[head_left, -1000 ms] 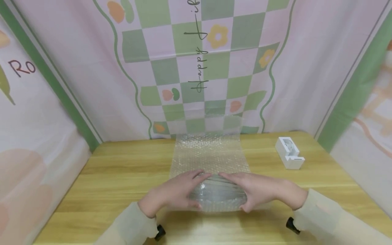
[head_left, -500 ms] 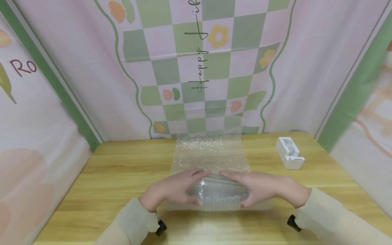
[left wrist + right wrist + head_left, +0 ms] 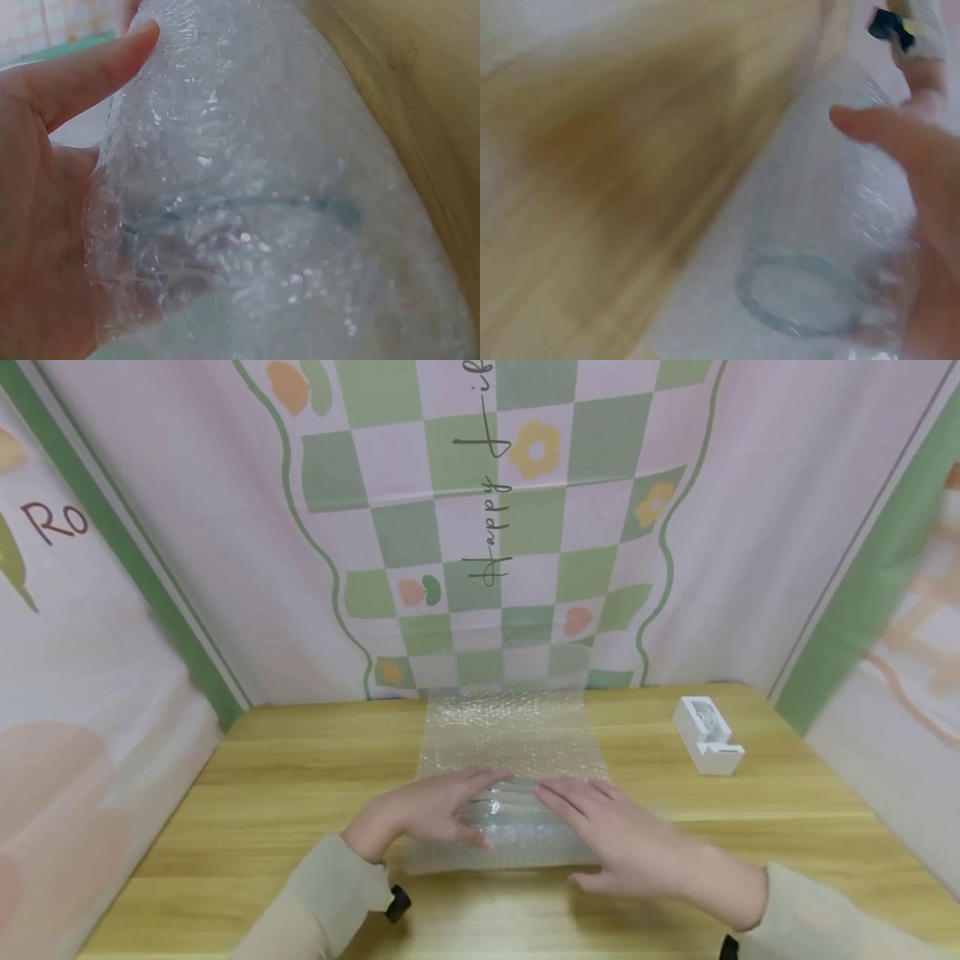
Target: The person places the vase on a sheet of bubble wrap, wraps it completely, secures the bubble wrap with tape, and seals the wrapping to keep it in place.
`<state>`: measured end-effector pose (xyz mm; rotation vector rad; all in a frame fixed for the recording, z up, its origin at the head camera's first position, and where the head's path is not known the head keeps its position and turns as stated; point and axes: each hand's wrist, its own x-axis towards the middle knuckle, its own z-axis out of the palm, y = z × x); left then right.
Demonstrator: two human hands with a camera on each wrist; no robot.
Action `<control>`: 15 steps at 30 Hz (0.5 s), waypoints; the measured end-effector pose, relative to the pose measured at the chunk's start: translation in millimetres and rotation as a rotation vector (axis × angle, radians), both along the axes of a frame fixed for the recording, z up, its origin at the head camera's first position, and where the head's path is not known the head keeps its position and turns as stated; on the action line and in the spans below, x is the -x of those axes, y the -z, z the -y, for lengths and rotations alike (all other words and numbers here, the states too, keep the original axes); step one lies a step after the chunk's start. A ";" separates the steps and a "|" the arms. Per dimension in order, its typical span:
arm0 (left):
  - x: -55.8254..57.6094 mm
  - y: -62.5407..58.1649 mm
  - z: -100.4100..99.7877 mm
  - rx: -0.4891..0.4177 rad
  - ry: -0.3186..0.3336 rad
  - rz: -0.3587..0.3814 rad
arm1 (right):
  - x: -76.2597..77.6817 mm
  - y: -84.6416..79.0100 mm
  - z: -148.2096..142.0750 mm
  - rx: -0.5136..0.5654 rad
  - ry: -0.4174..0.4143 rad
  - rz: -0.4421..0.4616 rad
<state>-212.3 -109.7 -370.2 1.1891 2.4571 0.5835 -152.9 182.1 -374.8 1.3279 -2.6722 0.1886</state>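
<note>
On the table (image 3: pixel 285 793), below center in the head view: a glass (image 3: pixel 810 202), lying on its side, rolled in bubble wrap (image 3: pixel 517 739). Shows in the right wrist view as a clear cylinder with a greenish ring toward six o'clock; in the left wrist view, only as a dark arc under the bubbles. Cannot tell whether rim or base.

Toward twelve o'clock from the glass: flat bubble wrap, reaching as far as the cloth (image 3: pixel 528 522), checked green and white, with "Happy" lettered up the middle.

At nine o'clock of the glass: left hand (image 3: pixel 431 810). Holds the wrapped end, with thumb on the near side and fingers over the far side.

At three o'clock: right hand (image 3: pixel 637 847). Rests nearly straight fingers on top of the roll, with thumb spread wide, off the near edge; no closed grip.

At two o'clock, well apart from the hands: tape dispenser (image 3: pixel 708 735), white, with a clear roll inside.

At eight and four o'clock: pale sleeves (image 3: pixel 322 893), with black objects (image 3: pixel 399 903) under the cuffs.
</note>
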 end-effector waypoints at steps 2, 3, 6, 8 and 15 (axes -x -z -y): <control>1.0 -0.6 0.8 -0.008 -0.003 0.020 | -1.7 3.9 3.7 -0.025 0.039 -0.024; 1.6 -0.7 1.0 -0.008 -0.002 0.023 | -1.6 5.9 5.2 -0.030 0.054 -0.034; 3.4 -0.3 0.6 -0.006 0.008 0.023 | 2.7 11.0 8.9 -0.021 0.080 -0.053; 4.6 0.5 -0.3 0.001 0.011 0.019 | 8.1 14.1 9.9 0.019 0.076 -0.051; 5.2 -1.8 -0.4 0.027 -0.007 0.043 | 21.3 15.9 10.4 0.127 0.036 -0.011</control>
